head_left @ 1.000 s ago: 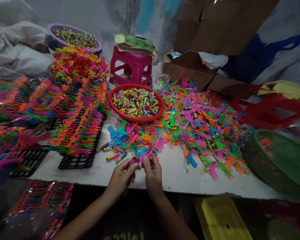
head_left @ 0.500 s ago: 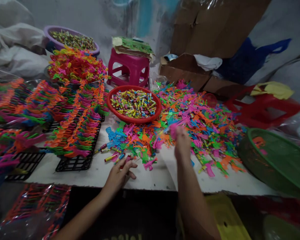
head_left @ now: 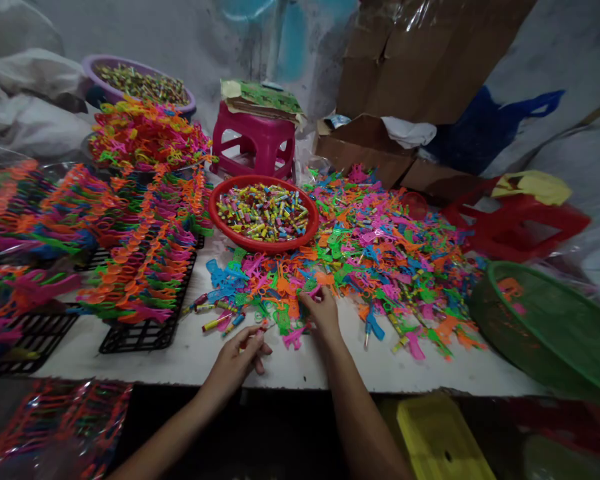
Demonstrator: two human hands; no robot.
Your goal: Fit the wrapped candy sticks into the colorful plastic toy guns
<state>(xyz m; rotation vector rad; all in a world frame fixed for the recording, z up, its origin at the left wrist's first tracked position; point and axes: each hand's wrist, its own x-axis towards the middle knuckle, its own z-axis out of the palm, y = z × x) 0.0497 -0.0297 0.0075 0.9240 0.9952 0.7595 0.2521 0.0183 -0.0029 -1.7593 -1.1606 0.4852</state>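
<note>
Small plastic toys (head_left: 360, 253) in pink, orange, green and blue lie heaped on the white table (head_left: 325, 360). The heap's near edge thins to scattered pieces.

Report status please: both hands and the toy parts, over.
Left hand pinches a small tube above the table edge. Right hand reaches into the plastic toy pile, fingers on a piece. Nothing blocks either hand.

This looks like a small home workshop for toy assembly: a white table (head_left: 330, 360) covered with a heap of plastic toy parts (head_left: 380, 253), racks of finished pieces (head_left: 145, 267) on the left edge (many colours), cardboard boxes (head_left: 370, 143) behind.
</note>
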